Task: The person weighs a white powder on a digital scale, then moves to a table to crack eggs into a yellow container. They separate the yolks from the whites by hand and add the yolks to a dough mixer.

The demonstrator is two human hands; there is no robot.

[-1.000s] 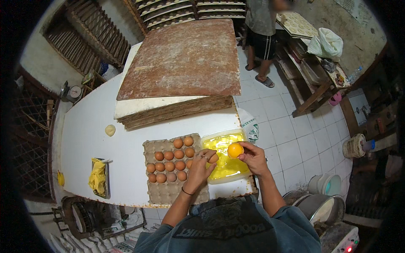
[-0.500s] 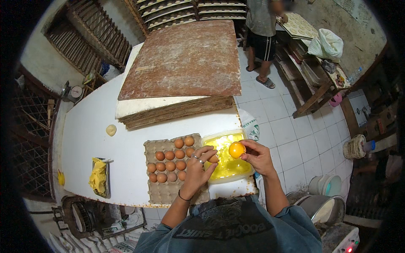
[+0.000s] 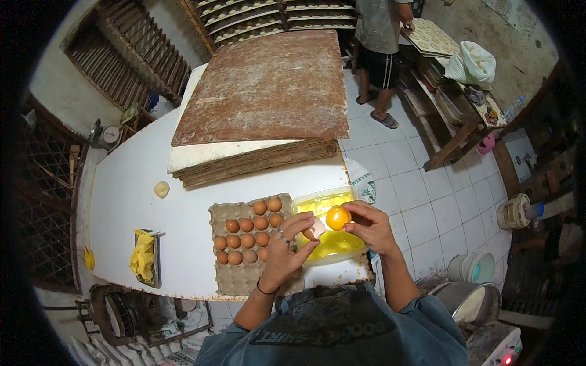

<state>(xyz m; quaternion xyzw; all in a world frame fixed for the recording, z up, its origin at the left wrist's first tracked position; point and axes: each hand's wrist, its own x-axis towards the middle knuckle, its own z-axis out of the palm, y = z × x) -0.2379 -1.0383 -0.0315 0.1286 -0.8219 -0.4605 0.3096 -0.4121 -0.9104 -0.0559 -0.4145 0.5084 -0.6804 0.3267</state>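
Over a clear plastic container (image 3: 326, 191) of yellowish egg liquid (image 3: 336, 244), both my hands hold parts of a cracked egg. My left hand (image 3: 282, 251) pinches a brown eggshell half (image 3: 315, 229), its pale inside turned toward the right. In the fingers of my right hand (image 3: 375, 232) is the other shell half, mostly hidden, with a round orange yolk (image 3: 337, 217) showing in it. The two halves are close but apart. Left of the container lies a grey cardboard egg tray (image 3: 235, 282) with several brown eggs (image 3: 246, 225) in its far cups.
A stack of floury boards (image 3: 262, 91) fills the table's far side. Left on the white table (image 3: 122, 201) are a dough piece (image 3: 162, 189) and a tin with yellow fat (image 3: 142, 253). Another person (image 3: 378, 49) stands at a tray of dough rounds (image 3: 432, 38). Metal pots (image 3: 473, 299) stand at right.
My left hand has turned its eggshell half so that the pale inside shows. My right hand has shifted slightly left with the yolk.
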